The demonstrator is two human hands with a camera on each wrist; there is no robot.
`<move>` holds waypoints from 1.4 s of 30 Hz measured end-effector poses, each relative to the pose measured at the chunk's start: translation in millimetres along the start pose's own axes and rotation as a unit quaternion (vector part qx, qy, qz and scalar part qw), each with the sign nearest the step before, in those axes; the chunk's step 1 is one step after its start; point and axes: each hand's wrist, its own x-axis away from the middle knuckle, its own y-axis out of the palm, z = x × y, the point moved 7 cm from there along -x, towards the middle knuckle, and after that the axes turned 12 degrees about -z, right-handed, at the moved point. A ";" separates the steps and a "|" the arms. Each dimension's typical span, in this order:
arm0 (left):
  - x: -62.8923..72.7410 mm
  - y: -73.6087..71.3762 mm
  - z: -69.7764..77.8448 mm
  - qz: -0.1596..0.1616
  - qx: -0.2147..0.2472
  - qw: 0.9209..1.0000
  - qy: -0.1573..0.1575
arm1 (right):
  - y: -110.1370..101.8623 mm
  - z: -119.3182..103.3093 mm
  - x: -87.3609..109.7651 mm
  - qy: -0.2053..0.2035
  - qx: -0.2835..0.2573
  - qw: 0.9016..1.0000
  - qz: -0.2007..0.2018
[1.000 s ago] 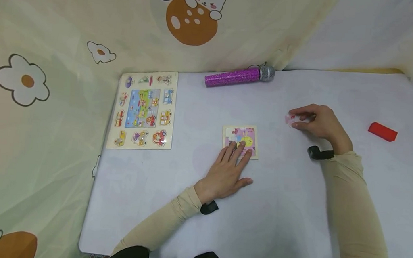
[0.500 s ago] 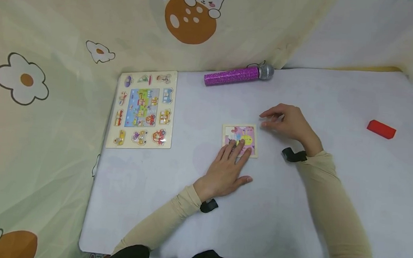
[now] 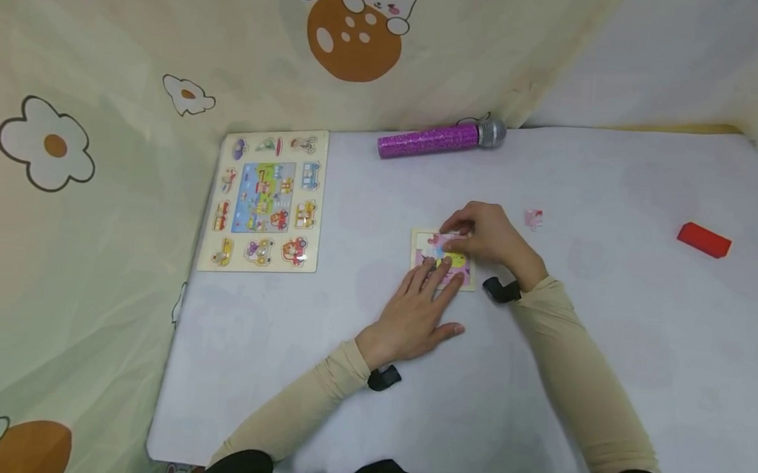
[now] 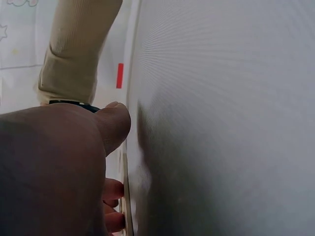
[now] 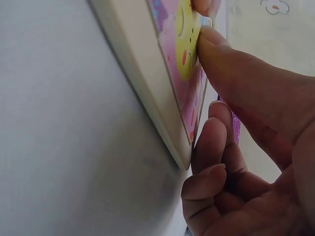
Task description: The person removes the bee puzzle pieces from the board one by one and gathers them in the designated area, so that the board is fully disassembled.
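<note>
A small square puzzle (image 3: 422,238) with a pink picture of a yellow chick and a pale wooden frame lies in the middle of the table. My left hand (image 3: 411,322) rests on its lower part with fingers spread, hiding some of the picture. At its upper right, my right hand (image 3: 490,235) has thumb and index fingertips on the puzzle's face, pinching at a piece. The thumb (image 5: 214,42) overlaps the chick in the right wrist view; the piece itself is mostly hidden. A loose pink puzzle piece (image 3: 532,219) lies on the table, right of the right hand.
A larger vehicle puzzle board (image 3: 307,253) lies at the table's left. At the back edge is a purple glitter microphone (image 3: 429,142) with a silver head. A red block (image 3: 704,240) lies far right. Patterned cloth (image 3: 188,28) hangs behind and left of the table (image 3: 540,398).
My right hand has left the loose pink piece on the table and moved left and slightly down onto the small puzzle. My left hand has stayed in place.
</note>
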 end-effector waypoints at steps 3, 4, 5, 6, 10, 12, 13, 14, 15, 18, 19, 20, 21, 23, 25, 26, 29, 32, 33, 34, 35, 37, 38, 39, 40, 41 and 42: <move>-0.1 0.6 -0.3 0.002 0.002 1.000 0.000 | 0.8 -1.2 -0.3 0.004 0.007 1.000 -0.004; 0.1 0.6 -0.4 0.001 0.003 1.000 -0.001 | 1.0 -1.4 -0.4 0.004 0.008 1.000 -0.005; 0.1 0.7 -0.4 0.001 0.004 1.000 -0.001 | 1.0 -1.9 -0.3 0.003 0.009 1.000 -0.005; 0.2 0.7 -0.5 0.002 0.003 1.000 -0.001 | 1.2 -2.3 -0.4 0.003 0.010 1.000 -0.007; 0.8 0.1 -0.3 0.003 0.004 1.000 -0.001 | 2.3 -2.9 -0.5 0.013 0.009 1.000 -0.017; 0.9 0.1 -0.4 0.002 0.006 1.000 -0.001 | 3.3 -3.2 -1.0 0.020 0.010 0.999 -0.023; 0.9 0.4 -0.6 0.000 0.008 1.000 -0.001 | 3.6 -3.3 -1.3 0.021 0.011 0.999 -0.026; 0.7 0.8 -0.8 -0.001 0.010 1.000 0.000 | 4.1 -3.5 -1.7 0.022 0.011 0.999 -0.028; 0.6 1.2 -1.0 -0.003 0.012 1.000 0.000 | 4.5 -3.8 -2.0 0.023 0.011 0.999 -0.029; 0.2 1.6 -1.0 -0.002 0.015 1.000 0.001 | 4.8 -4.7 -2.1 0.025 0.007 0.999 -0.030; 0.1 1.5 -0.8 0.000 0.015 1.000 0.002 | 4.7 -4.9 -1.8 0.027 0.006 0.999 -0.030; 0.1 1.3 -0.6 0.002 0.014 1.000 0.003 | 4.9 -5.1 -1.5 0.029 0.003 0.999 -0.030; 0.3 1.0 -0.4 0.005 0.014 1.000 0.004 | 5.0 -5.2 -1.3 0.030 0.002 0.999 -0.030; 0.3 1.2 -0.2 0.005 0.014 1.000 0.004 | 5.3 -5.1 -1.1 0.032 -0.001 0.999 -0.032; 0.1 1.6 0.0 0.007 0.014 1.000 0.004 | 5.8 -4.9 -1.1 0.033 -0.003 0.999 -0.032; 0.1 1.8 0.1 0.007 0.013 1.000 0.004 | 6.3 -4.4 -1.3 0.034 -0.005 0.999 -0.032; 0.0 2.1 0.3 0.007 0.011 1.000 0.002 | 7.4 -3.5 -1.7 0.038 -0.007 0.999 -0.029; 0.0 1.9 0.7 0.003 0.013 1.000 0.002 | 7.7 -2.6 -1.6 0.040 -0.008 0.999 -0.023; -0.1 1.6 0.7 0.004 0.012 1.000 0.002 | 7.5 -2.7 -1.3 0.039 -0.008 0.999 -0.021; -0.3 1.6 0.7 0.002 0.014 1.000 0.002 | 7.3 -2.9 -1.0 0.038 -0.009 0.999 -0.019; -0.5 1.7 0.6 0.001 0.015 1.000 0.002 | 7.1 -3.6 -0.6 0.035 -0.007 0.999 -0.018; -0.8 1.8 0.6 -0.001 0.017 1.000 0.002 | 6.9 -4.2 -0.2 0.031 -0.008 0.999 -0.016; -0.9 1.8 0.5 -0.001 0.017 1.000 0.002 | 6.9 -4.6 -0.1 0.029 -0.008 0.999 -0.016; -1.3 2.0 0.3 -0.002 0.017 1.000 0.001 | 6.8 -4.9 0.0 0.027 -0.009 0.999 -0.015; -1.3 2.2 0.3 -0.001 0.017 1.000 0.002 | 7.0 -5.1 0.0 0.024 -0.011 1.000 -0.017; -1.4 2.5 0.2 0.000 0.016 1.000 0.001 | 7.2 -5.2 0.0 0.020 -0.012 1.000 -0.018; -1.6 2.8 0.1 0.001 0.017 1.000 0.002 | 7.5 -5.1 0.0 0.017 -0.015 1.000 -0.020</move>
